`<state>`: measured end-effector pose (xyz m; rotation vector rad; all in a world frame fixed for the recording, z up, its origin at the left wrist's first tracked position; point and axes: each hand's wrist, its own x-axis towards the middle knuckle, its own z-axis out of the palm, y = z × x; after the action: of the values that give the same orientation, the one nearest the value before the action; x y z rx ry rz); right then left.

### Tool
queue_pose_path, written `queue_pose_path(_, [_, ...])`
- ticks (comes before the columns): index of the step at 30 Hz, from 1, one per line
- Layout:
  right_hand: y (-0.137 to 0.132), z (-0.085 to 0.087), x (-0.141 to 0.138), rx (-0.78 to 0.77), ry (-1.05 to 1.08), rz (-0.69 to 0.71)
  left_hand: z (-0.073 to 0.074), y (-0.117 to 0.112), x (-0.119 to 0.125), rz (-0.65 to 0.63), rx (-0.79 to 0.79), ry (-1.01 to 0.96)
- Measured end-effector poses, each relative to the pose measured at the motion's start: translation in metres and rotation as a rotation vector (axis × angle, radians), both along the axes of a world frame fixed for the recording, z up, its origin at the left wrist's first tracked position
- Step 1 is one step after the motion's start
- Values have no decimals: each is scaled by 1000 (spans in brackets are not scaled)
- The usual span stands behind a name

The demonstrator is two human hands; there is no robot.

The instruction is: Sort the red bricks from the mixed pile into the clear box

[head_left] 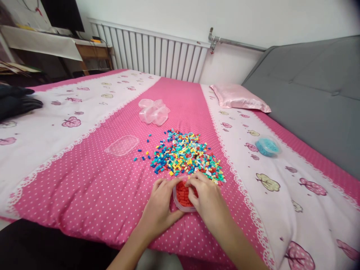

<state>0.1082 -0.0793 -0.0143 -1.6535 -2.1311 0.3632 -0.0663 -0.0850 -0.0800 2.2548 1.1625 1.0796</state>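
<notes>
A clear plastic container (pixel 184 202) filled with small red building bricks (pixel 182 194) sits at the near edge of the bed. My left hand (pixel 160 200) is wrapped around its left side, thumb at the near rim and fingers at the far rim. Over the container's right part is my right hand (pixel 205 195), its fingers curled into a pinch among the red bricks. Whatever those fingertips hold is hidden. Just beyond both hands spreads a pile of mixed small building bricks (pixel 185 153) in blue, yellow, green, red and white.
Left of the pile lies a clear lid (pixel 123 145). Several clear containers (pixel 154 111) are grouped farther back. A container of light blue bricks (pixel 267 146) stands on the right, below a pink pillow (pixel 239 98). Black gloves (pixel 17 101) lie at the far left of the bedspread (pixel 92 180).
</notes>
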Motion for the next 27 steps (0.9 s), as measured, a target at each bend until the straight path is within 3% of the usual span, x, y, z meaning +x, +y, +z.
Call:
queue_pose_path(9, [0,4,3,-8,33,11,0,0,0,-12,-17,-3])
queue_pose_path(21, [-4,16,-6,-24,-107,-66,1,-1,0,-5,-11,7])
queue_pose_path(27, [-4,13,-8,-52,-132,-33,3,0,1,-16,-15,-1])
